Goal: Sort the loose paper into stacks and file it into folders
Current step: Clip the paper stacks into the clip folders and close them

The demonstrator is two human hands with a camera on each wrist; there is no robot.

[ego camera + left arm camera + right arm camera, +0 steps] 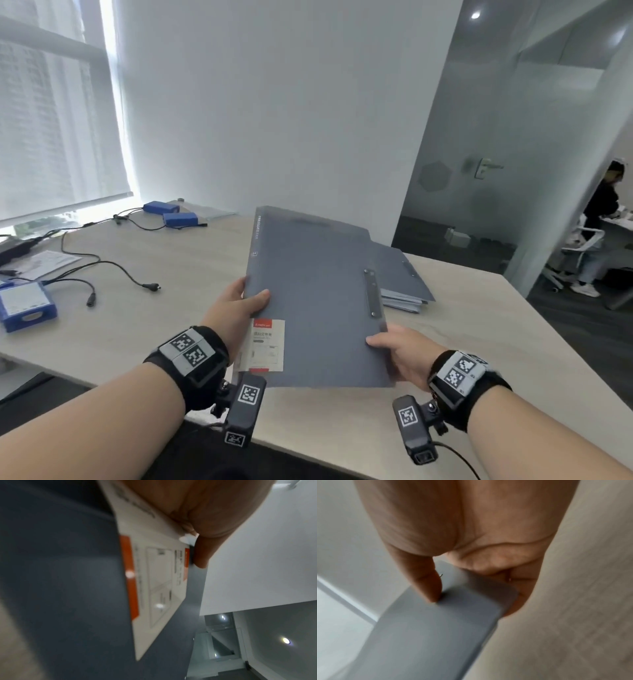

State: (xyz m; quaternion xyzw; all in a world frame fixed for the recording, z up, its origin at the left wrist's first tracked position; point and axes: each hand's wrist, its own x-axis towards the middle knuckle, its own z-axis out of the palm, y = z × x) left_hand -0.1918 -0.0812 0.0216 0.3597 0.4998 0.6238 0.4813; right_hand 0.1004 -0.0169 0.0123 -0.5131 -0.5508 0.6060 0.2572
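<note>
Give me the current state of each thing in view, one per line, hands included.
Grey folder: closed, held above the table by both hands.
Product label: still stuck on the folder's near left corner.
Left hand: grips the folder's left edge, thumb on top.
Right hand: pinches the folder's near right corner.
Folder stack: lying flat on the table.
Blue battery packs: on the table, cabled.
Glass door: open.

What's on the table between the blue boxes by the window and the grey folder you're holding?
Only bare wooden table between blue boxes and grey plastic folder, head view.
</note>
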